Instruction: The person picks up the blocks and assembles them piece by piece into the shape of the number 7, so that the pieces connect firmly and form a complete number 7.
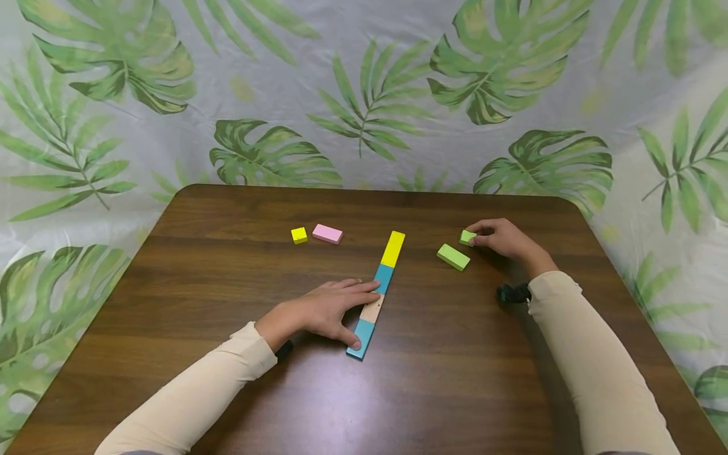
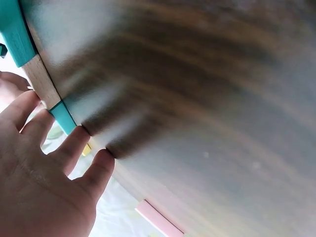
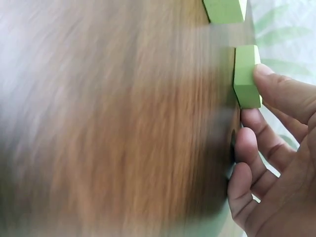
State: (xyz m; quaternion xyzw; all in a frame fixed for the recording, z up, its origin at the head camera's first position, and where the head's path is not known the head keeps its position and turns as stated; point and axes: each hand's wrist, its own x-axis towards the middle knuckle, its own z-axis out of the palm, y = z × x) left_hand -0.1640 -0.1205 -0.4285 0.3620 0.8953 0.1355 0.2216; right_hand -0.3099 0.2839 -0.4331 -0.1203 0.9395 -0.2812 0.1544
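Note:
A straight row on the table joins a yellow block [image 1: 393,249], a teal block [image 1: 385,274], a bare-wood block [image 1: 372,309] and a second teal block [image 1: 364,330], end to end. Over its near half lies my left hand [image 1: 324,309], fingers spread, the thumb on the nearest teal block and fingertips at the wooden and farther teal ones. To the right, my right hand [image 1: 503,239] pinches a small green block [image 3: 246,74] between thumb and fingers, at table level. Just nearer and left of it lies a longer green block [image 1: 453,256], apart from the hand.
On the far left part of the brown wooden table [image 1: 227,253] lie a small yellow block [image 1: 299,236] and a pink block [image 1: 327,234], close together. A leaf-patterned curtain [image 1: 387,82] hangs behind the table's far edge.

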